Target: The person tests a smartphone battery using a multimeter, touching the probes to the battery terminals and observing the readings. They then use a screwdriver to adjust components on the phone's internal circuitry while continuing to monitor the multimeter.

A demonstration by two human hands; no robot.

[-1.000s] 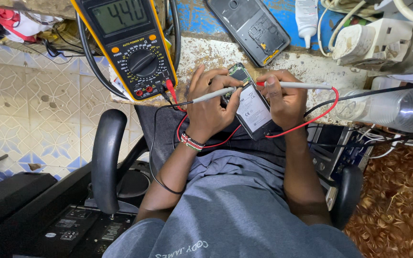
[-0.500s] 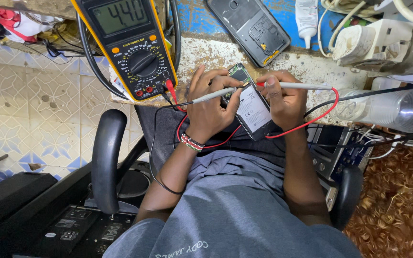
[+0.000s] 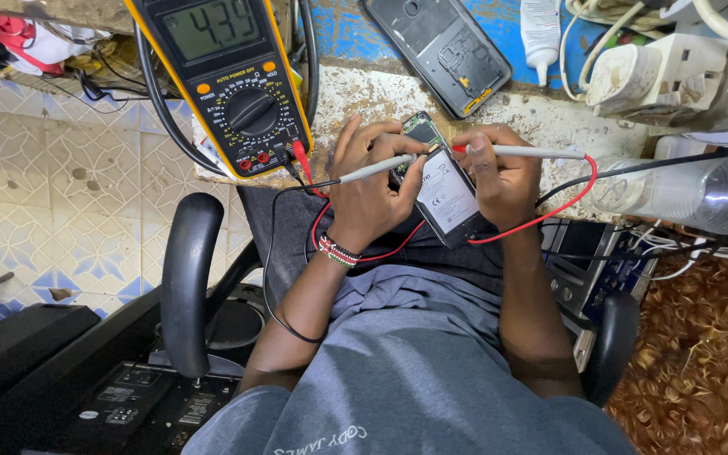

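We look down on our own grey T-shirt (image 3: 431,371), short-sleeved and softly creased, with pale lettering across the chest near the bottom of the view. Both forearms are bare below the sleeves. On our left wrist sits a beaded bracelet (image 3: 338,251) in bands of red, white, black and green. Our left hand (image 3: 372,198) and right hand (image 3: 503,181) wear no gloves and no rings that we can see. Dark trousers (image 3: 297,219) cover our lap.

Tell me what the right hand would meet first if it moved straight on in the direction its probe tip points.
The right hand points its probe leftward. It would probably meet the top edge of the opened phone first, then the left hand; depth is unclear.
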